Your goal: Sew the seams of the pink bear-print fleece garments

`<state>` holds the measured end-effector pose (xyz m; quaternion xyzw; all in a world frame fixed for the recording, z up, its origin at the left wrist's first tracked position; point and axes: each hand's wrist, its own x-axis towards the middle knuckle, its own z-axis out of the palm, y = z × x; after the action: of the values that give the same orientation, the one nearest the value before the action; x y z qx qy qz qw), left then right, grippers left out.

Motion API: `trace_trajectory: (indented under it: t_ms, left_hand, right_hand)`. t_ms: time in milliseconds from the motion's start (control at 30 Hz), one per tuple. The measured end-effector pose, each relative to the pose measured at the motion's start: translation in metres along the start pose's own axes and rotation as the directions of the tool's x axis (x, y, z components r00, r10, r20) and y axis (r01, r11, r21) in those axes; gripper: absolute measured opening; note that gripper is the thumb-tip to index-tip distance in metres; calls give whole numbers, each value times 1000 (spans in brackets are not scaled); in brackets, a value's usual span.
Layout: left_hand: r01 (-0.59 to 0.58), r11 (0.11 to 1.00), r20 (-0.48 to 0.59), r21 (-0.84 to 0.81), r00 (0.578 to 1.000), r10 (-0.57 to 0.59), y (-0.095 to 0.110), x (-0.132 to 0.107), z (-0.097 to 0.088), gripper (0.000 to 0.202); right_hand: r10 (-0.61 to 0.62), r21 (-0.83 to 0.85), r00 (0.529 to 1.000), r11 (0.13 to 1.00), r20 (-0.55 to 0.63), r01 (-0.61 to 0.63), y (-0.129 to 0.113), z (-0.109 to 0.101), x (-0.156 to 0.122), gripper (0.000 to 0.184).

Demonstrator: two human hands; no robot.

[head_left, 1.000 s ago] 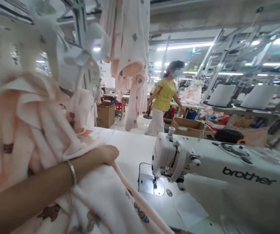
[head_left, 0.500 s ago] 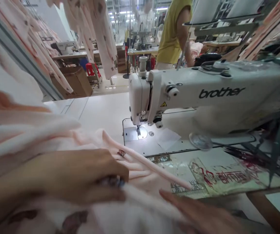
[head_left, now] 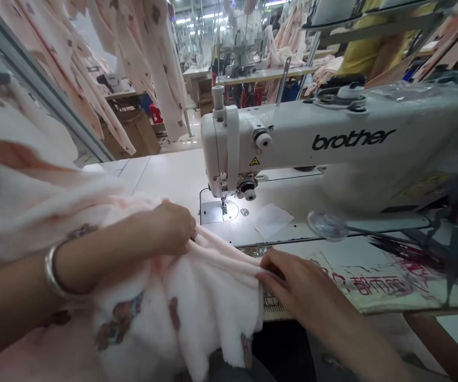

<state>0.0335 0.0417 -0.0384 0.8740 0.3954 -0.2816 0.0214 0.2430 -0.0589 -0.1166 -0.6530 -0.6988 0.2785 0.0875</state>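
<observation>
In front of the sewing machine (head_left: 292,138) and toward its needle end, pale pink fleece fabric (head_left: 221,297) printed with small brown figures is hanging off the near side of the desk (head_left: 169,170). The left hand (head_left: 169,228), wearing a silver bangle (head_left: 51,270) at its wrist, is holding the fabric in a narrow grip just left of the machine's needle; its fingertips are hiding in the folds. The right hand (head_left: 292,278) is pinching the fabric's edge between thumb and fingers, its grip narrow too, nearer the person than the machine's bed. A stretch of edge is running between the two grips, in front of the needle plate (head_left: 213,212), while the bulk is drooping below them and spreading out to the machine's left.

The machine's arm is bearing the black word "brother", and its head is showing a yellow warning triangle (head_left: 255,161). In front of the machine, red Chinese characters (head_left: 376,285) are marking the desk's front strip, too smeared to read surely. Ruler marks (head_left: 272,305) are showing beside the right hand, their numbers unclear. Beneath the machine's arm, a white scrap (head_left: 272,220) is lying flat.
</observation>
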Motion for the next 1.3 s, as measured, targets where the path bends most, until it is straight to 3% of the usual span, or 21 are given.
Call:
trace_trajectory:
  t_ms: [33, 100, 200, 233, 333, 433, 500, 600, 667, 767, 867, 1100, 1300]
  left_hand:
    - [-9, 997, -56, 73, 998, 13, 9, -2, 2, 9]
    - [-131, 983, -182, 133, 971, 154, 28, -6, 10, 16]
    - [-361, 932, -421, -9, 847, 324, 48, 1, 25, 23]
    - [-390, 918, -445, -77, 837, 318, 51, 8, 30, 25]
    - [-407, 880, -404, -245, 868, 289, 53, 34, 44, 32]
    - [-487, 815, -425, -315, 840, 338, 47, 48, 52, 26]
    - [-496, 761, -408, -419, 851, 330, 43, 47, 53, 23]
    - [-412, 663, -324, -626, 910, 260, 37, 39, 49, 24]
    - [-384, 611, -300, -692, 923, 240, 33, 37, 47, 26]
    - [-402, 566, -307, -720, 915, 261, 30, 37, 45, 26]
    - [-367, 579, -277, -728, 930, 241, 30, 37, 44, 27]
    - [-260, 593, -191, -762, 965, 178, 34, 35, 42, 32]
    - [-259, 530, -209, -807, 966, 153, 36, 37, 40, 22]
  right_hand:
    - [-4, -1, 1000, 1000, 1, 4, 1, -1, 3, 10]
    - [-48, 65, 999, 997, -4, 48, 2, -3, 5, 11]
    - [-82, 120, 995, 989, -61, 89, 6, -6, 8, 12]
    - [-79, 122, 995, 989, -68, 87, 7, -5, 10, 12]
    - [-61, 157, 998, 985, -36, 66, 13, -4, 18, 12]
    - [-91, 210, 995, 973, -28, 95, 16, -7, 21, 10]
    - [-107, 262, 994, 959, -18, 108, 17, -12, 22, 9]
    - [-115, 378, 990, 923, 80, 76, 17, -21, 23, 8]
    - [-138, 434, 981, 899, 140, 64, 18, -26, 26, 9]
    - [-175, 480, 970, 874, 169, 74, 17, -28, 31, 9]
    - [-172, 494, 971, 867, 167, 68, 16, -28, 33, 9]
    - [-140, 460, 984, 885, 111, 74, 12, -28, 29, 9]
    - [-115, 436, 993, 896, 38, 87, 8, -27, 23, 7]
